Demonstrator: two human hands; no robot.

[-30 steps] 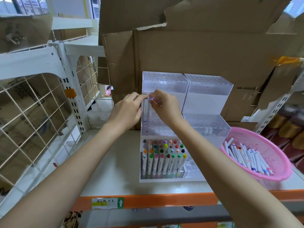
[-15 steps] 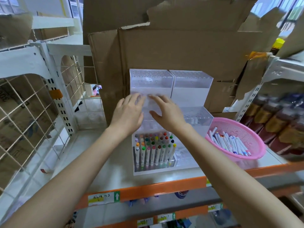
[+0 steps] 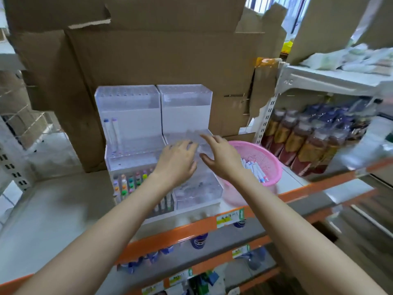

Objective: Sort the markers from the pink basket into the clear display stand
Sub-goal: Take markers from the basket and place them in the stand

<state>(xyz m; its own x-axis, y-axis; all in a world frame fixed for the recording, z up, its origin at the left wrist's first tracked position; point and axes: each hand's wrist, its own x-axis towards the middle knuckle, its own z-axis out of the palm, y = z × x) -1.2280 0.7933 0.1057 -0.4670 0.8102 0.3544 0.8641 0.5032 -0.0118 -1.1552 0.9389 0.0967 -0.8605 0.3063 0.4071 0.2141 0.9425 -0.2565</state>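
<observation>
Reaching in from the bottom edge, two bare arms go over a pale shelf with an orange front. A small green and yellow label is stuck on that front.

The left hand is flat over the low steps of the stand. Its fingers are mostly straight and hold nothing. The right hand is just beside it, over the stand's right side and near the left rim of the basket. Its fingers are loose and a bit spread, with the thumb sticking out, and they hold nothing too. The two hands are near each other but do not touch.

The stand is clear. It has two halves side by side and goes up in steps. On the left, its front step is full of markers standing up, with caps of many colours. The left arm hides some of them. At the far left of the middle step, two markers stand up, one with a blue cap and one with a purple cap.

The pink basket sits on the shelf just right of the stand. Loose markers lie in a pile in it.

Behind the stand is big brown cardboard. Far to the right, on the next rack, brown bottles stand in rows, all blurry.
</observation>
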